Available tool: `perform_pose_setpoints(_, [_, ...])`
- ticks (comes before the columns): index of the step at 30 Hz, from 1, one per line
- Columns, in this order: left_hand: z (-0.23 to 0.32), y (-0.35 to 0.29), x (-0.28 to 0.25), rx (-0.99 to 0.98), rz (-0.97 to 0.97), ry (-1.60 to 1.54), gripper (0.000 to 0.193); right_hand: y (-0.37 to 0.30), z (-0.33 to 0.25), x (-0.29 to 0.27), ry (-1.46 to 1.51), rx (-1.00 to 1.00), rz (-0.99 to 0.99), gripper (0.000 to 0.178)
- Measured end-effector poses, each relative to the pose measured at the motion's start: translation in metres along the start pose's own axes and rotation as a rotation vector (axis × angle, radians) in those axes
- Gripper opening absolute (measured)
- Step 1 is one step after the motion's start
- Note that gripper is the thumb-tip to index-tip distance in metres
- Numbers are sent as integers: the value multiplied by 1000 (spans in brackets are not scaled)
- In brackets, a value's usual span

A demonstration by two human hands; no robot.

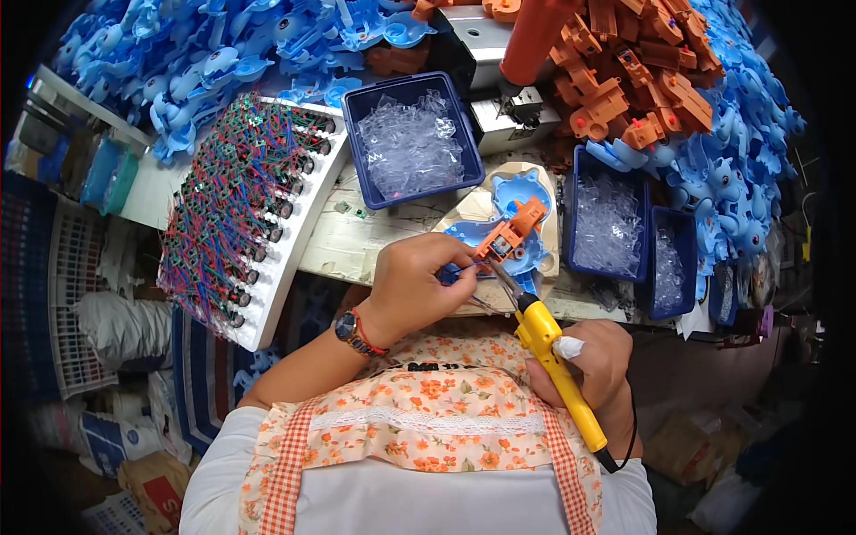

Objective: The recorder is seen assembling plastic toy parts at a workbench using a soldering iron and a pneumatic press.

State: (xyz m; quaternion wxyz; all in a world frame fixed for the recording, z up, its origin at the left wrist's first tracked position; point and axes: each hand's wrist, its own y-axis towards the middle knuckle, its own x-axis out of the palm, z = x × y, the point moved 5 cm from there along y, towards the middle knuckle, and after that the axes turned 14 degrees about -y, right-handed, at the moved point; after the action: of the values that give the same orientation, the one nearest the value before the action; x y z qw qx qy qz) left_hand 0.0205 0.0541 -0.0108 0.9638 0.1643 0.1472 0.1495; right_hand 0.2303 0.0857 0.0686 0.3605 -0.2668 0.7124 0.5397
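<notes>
A yellow corded soldering iron [546, 343] is gripped in my right hand [599, 361], a wad of white wrap on its side. Its metal tip slants up to the lower end of an orange plastic housing [511, 234]. My left hand [419, 281] pinches a thin bluish wire [473, 265] beside that tip; its fingers partly hide the wire. Under the housing lie light-blue shell halves [526, 189], set on a pale cardboard-like base [546, 283].
A white foam tray [294, 259] at left bears several wired circuit boards. Dark-blue bins [383, 203] [609, 267] [670, 308] hold clear plastic pieces. Blue shells [223, 67] and orange housings [637, 71] are heaped behind. A red cylinder [535, 40] stands over a metal fixture [513, 125].
</notes>
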Motion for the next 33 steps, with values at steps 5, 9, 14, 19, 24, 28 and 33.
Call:
perform_pose_setpoints(5, [0,0,0,24,1,15,8,-2,0,0,-7,-7,-13,52])
perform_pose_setpoints(9, [1,0,0,3,3,17,8,-3,0,2,-20,-49,-48,56])
perform_pose_setpoints(14, [2,1,1,-17,-10,20,8,-9,1,-2,18,5,32,48])
perform_pose_setpoints(19, [0,0,-2,27,32,17,7,-17,6,-10,52,100,-72,61])
perform_pose_setpoints(24, [3,2,1,42,48,10,6,-79,28,-6,398,609,211,56])
perform_pose_setpoints(28, [3,0,-1,39,-25,53,9,-65,34,5,884,904,257,57])
perform_pose_setpoints(33, [6,-1,1,96,-32,84,10,-82,55,29,1132,965,396,63])
